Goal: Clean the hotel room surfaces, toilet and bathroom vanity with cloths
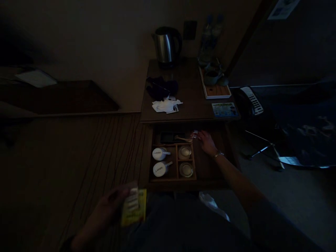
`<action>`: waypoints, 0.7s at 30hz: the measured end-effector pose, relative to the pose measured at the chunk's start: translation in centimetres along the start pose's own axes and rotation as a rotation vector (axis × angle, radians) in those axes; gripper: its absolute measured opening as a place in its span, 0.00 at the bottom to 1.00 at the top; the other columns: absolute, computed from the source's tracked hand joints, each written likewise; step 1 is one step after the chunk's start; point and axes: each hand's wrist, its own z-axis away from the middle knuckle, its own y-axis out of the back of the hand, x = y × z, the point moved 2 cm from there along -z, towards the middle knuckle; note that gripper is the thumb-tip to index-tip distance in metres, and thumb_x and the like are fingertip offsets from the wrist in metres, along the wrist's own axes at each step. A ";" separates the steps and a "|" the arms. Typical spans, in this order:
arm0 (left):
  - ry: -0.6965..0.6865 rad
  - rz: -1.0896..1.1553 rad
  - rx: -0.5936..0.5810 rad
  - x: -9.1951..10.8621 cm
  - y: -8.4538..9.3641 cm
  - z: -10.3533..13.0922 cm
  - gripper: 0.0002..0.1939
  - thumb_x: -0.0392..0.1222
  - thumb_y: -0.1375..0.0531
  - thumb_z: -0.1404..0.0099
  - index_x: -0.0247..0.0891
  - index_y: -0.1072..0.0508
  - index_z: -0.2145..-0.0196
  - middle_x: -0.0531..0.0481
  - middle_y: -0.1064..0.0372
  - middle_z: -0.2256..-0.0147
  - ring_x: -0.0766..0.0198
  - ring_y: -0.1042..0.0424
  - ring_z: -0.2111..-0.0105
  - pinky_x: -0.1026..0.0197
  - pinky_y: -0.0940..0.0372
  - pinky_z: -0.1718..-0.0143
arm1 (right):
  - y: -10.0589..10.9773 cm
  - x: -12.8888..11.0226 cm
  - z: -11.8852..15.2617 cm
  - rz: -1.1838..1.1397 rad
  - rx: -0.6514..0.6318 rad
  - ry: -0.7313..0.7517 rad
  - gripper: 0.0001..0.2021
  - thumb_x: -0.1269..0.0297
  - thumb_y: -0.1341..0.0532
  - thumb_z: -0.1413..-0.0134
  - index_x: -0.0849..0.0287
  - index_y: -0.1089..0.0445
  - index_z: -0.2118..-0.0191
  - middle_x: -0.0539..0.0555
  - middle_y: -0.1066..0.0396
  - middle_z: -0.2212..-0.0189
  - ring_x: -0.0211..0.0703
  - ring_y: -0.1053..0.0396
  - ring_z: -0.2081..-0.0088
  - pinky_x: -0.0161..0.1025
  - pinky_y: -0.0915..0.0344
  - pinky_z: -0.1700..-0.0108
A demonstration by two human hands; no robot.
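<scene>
My left hand (pixel 111 201), somewhat blurred, is closed on a yellow packet (pixel 140 207) and a smaller white packet (pixel 133 197) in front of the drawer's left side. Inside the open drawer (pixel 210 171), my right hand (pixel 208 142) has its fingers closed at the edge of a red-and-white packet (pixel 195 135). Left of that packet lies a light wooden-looking stick (pixel 183 139) beside a dark divided tray (pixel 166 137). Two white mugs (pixel 159 154) sit in the left compartment, and two glasses (pixel 186 169) occupy small compartments beside them.
On the cabinet top (pixel 191 101) stand a steel kettle (pixel 165 47), a dark cloth-like bundle (pixel 161 87), crumpled white tissue (pixel 165 105), a card (pixel 225 109) and a white-rimmed tray (pixel 216 96) with a teapot-like vessel. Bottles (pixel 207 33) are behind. A telephone (pixel 252 99) is at right.
</scene>
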 end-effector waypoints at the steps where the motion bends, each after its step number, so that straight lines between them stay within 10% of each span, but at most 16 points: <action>1: 0.028 0.117 0.051 1.0 -1.4 0.4 0.11 0.44 0.31 0.41 0.42 0.21 0.61 0.48 0.21 0.66 0.56 0.21 0.68 0.58 0.24 0.70 | -0.7 0.0 -0.8 0.031 -0.039 0.018 0.36 0.76 0.43 0.50 0.63 0.42 0.32 0.63 0.51 0.30 0.60 0.55 0.30 0.59 0.49 0.32; 9: -0.031 0.795 -0.177 4.1 -15.7 -2.1 0.15 0.40 0.49 0.25 0.29 0.25 0.55 0.40 0.21 0.60 0.60 0.21 0.65 0.55 0.24 0.56 | -1.1 3.9 -1.9 -0.322 -0.145 -0.043 0.10 0.69 0.39 0.46 0.65 0.26 0.58 0.73 0.28 0.57 0.59 0.30 0.51 0.58 0.35 0.48; 12: -0.046 0.897 -0.178 4.1 -18.3 -3.0 0.15 0.40 0.50 0.24 0.30 0.26 0.55 0.44 0.21 0.63 0.61 0.21 0.63 0.53 0.27 0.50 | 1.5 5.6 -0.6 -0.540 -0.125 -0.162 0.10 0.60 0.37 0.46 0.63 0.28 0.64 0.65 0.28 0.69 0.52 0.27 0.64 0.54 0.30 0.56; 17: -0.073 0.847 -0.198 4.1 -21.3 -4.0 0.13 0.41 0.47 0.26 0.32 0.24 0.58 0.48 0.21 0.64 0.62 0.21 0.64 0.57 0.27 0.52 | 5.6 4.7 4.0 -1.065 0.031 -0.276 0.28 0.38 0.39 0.50 0.57 0.32 0.53 0.62 0.26 0.53 0.50 0.24 0.57 0.49 0.24 0.59; 21: -0.114 0.719 -0.243 3.3 -25.1 -5.7 0.07 0.38 0.38 0.32 0.32 0.22 0.64 0.48 0.21 0.67 0.65 0.23 0.70 0.62 0.27 0.61 | 7.6 1.4 7.2 -1.514 0.019 -0.344 0.27 0.42 0.30 0.55 0.57 0.28 0.54 0.56 0.24 0.53 0.45 0.25 0.55 0.43 0.25 0.52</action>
